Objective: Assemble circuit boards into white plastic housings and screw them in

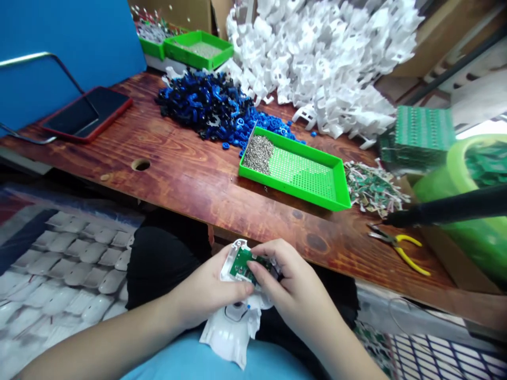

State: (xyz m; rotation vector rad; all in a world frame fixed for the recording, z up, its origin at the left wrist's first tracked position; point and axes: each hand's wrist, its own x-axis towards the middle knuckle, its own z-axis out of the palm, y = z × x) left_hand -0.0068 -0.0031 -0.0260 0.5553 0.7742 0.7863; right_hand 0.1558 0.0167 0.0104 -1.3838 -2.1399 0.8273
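Observation:
Above my lap, my left hand (214, 287) is closed around a white plastic housing (224, 332), its thumb lying across the front. A green circuit board (241, 262) sits in the upper part of that housing. The fingers and thumb of my right hand (287, 272) pinch at the board's right side, covering part of it. Whether the board is fully seated cannot be made out. A small blue piece and a dark ring show in the housing below my left thumb.
On the wooden table (178, 174) lie a green tray (295, 192) of small screws, blue and black parts (206, 103), white housings (317, 63), yellow-handled pliers (412, 256) and a phone (89, 113). A black tool (447, 206) juts in at right, before a green bucket (439, 177).

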